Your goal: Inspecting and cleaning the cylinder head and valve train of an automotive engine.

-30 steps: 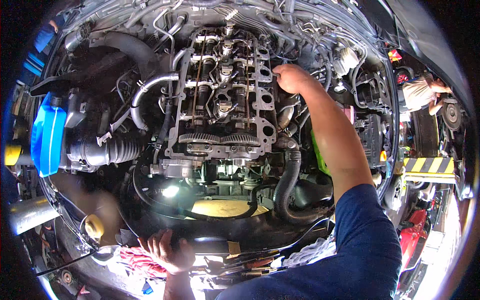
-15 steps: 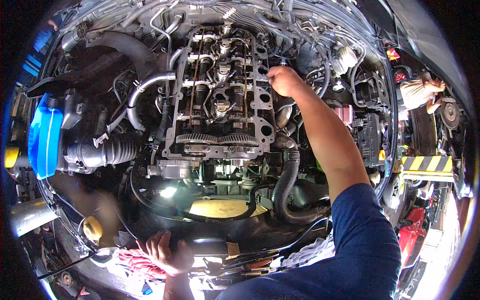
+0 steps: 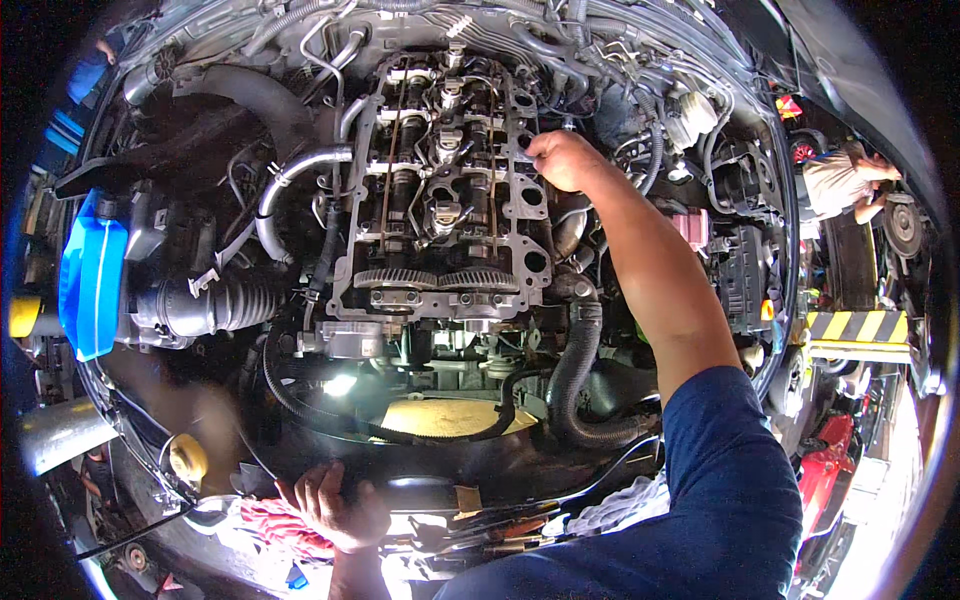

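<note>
An engine with its valve cover off fills the middle, its camshafts and two toothed gears (image 3: pixel 478 279) showing. My right hand (image 3: pixel 562 162) reaches over the bay to the right side of the cylinder head (image 3: pixel 527 203), beside its row of round ports. Thumb and fingers are pinched together at the edge of one port; whatever they hold is hidden. Down at the front of the car, my left hand (image 3: pixel 342 508) rests on the dark front panel (image 3: pixel 420 470). Its fingers are stretched out and hold nothing.
A blue jug (image 3: pixel 92 278) stands at the left. Ribbed hoses (image 3: pixel 578 370) curve ahead of the engine, near a bright lamp (image 3: pixel 340 385). A red cloth (image 3: pixel 285 527) and tools (image 3: pixel 520 532) lie at the front edge. Another person (image 3: pixel 845 183) works at the far right.
My right hand has shifted slightly left, closer to the port edge, its fingers still pinched. The left hand stays where it was.
</note>
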Tool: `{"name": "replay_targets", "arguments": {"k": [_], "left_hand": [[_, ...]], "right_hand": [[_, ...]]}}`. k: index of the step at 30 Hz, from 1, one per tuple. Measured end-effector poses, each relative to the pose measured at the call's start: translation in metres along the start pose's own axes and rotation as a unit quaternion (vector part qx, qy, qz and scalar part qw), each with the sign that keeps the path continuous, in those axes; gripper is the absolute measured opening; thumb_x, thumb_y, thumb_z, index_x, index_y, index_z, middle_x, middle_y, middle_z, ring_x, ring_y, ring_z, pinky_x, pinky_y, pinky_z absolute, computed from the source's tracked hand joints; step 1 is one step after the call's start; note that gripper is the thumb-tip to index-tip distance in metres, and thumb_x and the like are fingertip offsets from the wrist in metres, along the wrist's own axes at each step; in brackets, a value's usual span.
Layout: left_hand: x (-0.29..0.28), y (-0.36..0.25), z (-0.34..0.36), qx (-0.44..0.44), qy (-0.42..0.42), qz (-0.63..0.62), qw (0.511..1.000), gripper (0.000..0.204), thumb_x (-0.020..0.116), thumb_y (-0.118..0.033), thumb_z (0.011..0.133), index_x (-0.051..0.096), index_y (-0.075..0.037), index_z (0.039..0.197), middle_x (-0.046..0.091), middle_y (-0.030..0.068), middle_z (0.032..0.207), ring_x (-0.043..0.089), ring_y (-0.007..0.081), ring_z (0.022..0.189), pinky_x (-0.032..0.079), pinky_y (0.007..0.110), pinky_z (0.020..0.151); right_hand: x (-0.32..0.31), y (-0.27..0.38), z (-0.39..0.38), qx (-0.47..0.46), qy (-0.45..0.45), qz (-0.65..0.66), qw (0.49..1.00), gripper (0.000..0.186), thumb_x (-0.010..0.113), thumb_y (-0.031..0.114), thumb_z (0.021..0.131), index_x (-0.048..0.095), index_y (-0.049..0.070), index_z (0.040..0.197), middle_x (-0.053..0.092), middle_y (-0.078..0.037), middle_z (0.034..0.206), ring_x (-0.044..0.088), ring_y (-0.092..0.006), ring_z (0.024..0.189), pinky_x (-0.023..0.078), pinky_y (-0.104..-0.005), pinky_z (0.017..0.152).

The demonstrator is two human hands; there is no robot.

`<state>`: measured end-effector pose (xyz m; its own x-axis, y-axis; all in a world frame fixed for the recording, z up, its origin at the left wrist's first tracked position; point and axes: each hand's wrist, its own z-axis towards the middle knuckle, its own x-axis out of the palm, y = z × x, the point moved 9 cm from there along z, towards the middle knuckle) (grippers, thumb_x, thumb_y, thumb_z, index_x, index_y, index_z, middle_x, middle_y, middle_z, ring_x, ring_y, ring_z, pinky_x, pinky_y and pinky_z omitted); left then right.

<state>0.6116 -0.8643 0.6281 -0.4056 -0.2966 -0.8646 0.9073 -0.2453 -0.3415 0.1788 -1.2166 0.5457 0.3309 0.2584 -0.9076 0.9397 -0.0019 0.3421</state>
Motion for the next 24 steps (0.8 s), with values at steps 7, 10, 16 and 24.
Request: {"name": "replay_targets", "arguments": {"k": [7, 10, 16, 24], "left_hand": [[0.001, 0.003, -0.007, 0.005, -0.012, 0.000, 1.000, 0.034, 0.054, -0.033, 0.090, 0.059, -0.004, 0.108, 0.064, 0.0126, 0.093, 0.059, 0.0320, 0.088, 0.023, 0.060, 0.110], [0.001, 0.004, -0.007, 0.008, -0.007, -0.002, 1.000, 0.034, 0.054, -0.032, 0.090, 0.059, -0.005, 0.109, 0.064, 0.0130, 0.094, 0.060, 0.0324, 0.091, 0.022, 0.060, 0.111], [0.000, 0.007, -0.008, -0.007, -0.036, -0.009, 0.999, 0.033, 0.058, -0.037, 0.085, 0.062, -0.007, 0.100, 0.064, 0.0088, 0.091, 0.060, 0.0276, 0.088, 0.020, 0.061, 0.112], [0.002, 0.004, -0.008, 0.003, -0.016, -0.004, 1.000, 0.032, 0.054, -0.032, 0.089, 0.062, -0.004, 0.102, 0.064, 0.0140, 0.097, 0.060, 0.0335, 0.093, 0.024, 0.060, 0.111]], "right_hand": [[-0.022, 0.021, -0.022, 0.031, 0.086, -0.137, 0.986, 0.027, 0.063, 0.018, 0.085, 0.068, 0.009, 0.110, 0.068, -0.016, 0.111, 0.066, -0.0317, 0.104, 0.052, -0.0426, 0.090], [-0.022, 0.026, -0.028, 0.050, 0.095, -0.241, 0.965, 0.034, 0.054, 0.036, 0.096, 0.066, 0.011, 0.115, 0.068, -0.016, 0.110, 0.064, -0.0378, 0.104, 0.052, -0.0469, 0.091], [-0.019, 0.032, -0.018, -0.047, 0.010, -0.241, 0.969, 0.031, 0.055, 0.022, 0.092, 0.065, 0.018, 0.121, 0.063, -0.015, 0.125, 0.062, -0.0350, 0.112, 0.051, -0.0441, 0.096], [0.001, 0.018, -0.037, -0.046, 0.093, -0.365, 0.925, 0.033, 0.056, 0.020, 0.090, 0.066, 0.023, 0.121, 0.059, -0.007, 0.132, 0.060, -0.0307, 0.115, 0.051, -0.0409, 0.095]]}}
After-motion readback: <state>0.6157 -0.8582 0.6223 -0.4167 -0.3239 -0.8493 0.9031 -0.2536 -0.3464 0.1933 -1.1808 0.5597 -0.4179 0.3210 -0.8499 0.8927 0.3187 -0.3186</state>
